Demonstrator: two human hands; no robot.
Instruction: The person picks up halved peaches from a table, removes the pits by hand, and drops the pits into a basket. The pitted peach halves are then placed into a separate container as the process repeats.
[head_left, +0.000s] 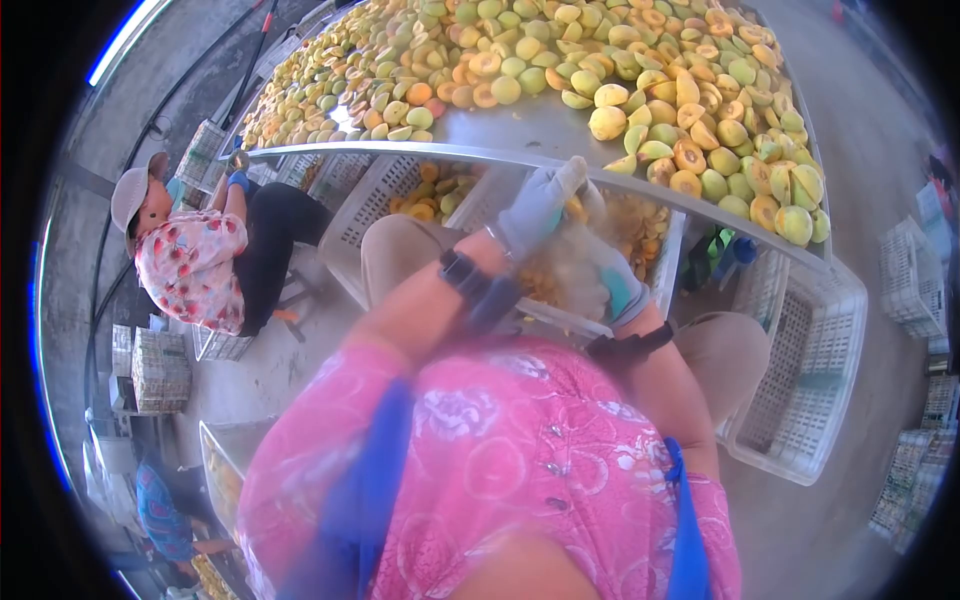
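My left hand, in a grey work glove, is at the table's front edge with its fingers curled closed. A yellow-orange piece of peach shows at its fingers. My right hand, in a glove with a teal patch, is lower and to the right, over a white crate; motion smears its fingers. Peach pieces lie in that crate below my hands. In front, a metal table carries a large heap of halved yellow-green peaches, many with the pit hollow showing.
Left of my hands, a white crate holds more peach pieces. Another white crate stands on the floor by my right knee. A co-worker sits at the table on the left. Stacked crates stand far right.
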